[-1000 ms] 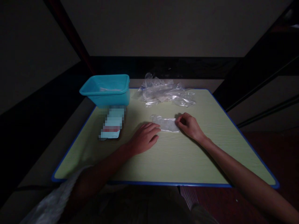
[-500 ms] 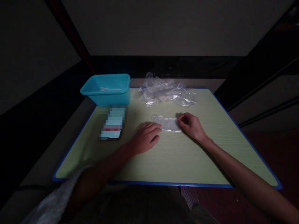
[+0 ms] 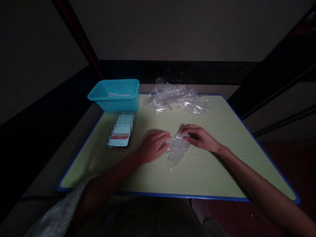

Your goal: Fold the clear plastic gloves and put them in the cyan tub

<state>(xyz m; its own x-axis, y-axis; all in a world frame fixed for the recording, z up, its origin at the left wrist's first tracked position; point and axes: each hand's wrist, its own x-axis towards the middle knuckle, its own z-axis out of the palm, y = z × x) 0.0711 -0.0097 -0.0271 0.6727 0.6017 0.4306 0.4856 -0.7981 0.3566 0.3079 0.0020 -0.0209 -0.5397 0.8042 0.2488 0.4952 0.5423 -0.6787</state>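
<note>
A thin, see-through plastic glove [image 3: 178,152], folded and creased, lies on the table between my hands, with one end slanting down toward the front edge. My left hand [image 3: 156,145] holds its left side between thumb and fingers, resting low over the tabletop. At the upper right corner, my right hand [image 3: 198,137] pinches the plastic with fingers and thumb. Behind them rests a loose heap of crumpled clear plastic gloves [image 3: 176,98].
A turquoise plastic basket [image 3: 123,104] stands at the table's back left, with something pale inside. In front of it lies a phone [image 3: 120,130] with a lit, blurred screen. The pale wooden table [image 3: 209,177] has a blue rim, and a wall rises behind it.
The glove has turned from lying crosswise to slanting toward me. My right hand has moved slightly left and its grip has changed; my left hand stays nearly in place.
</note>
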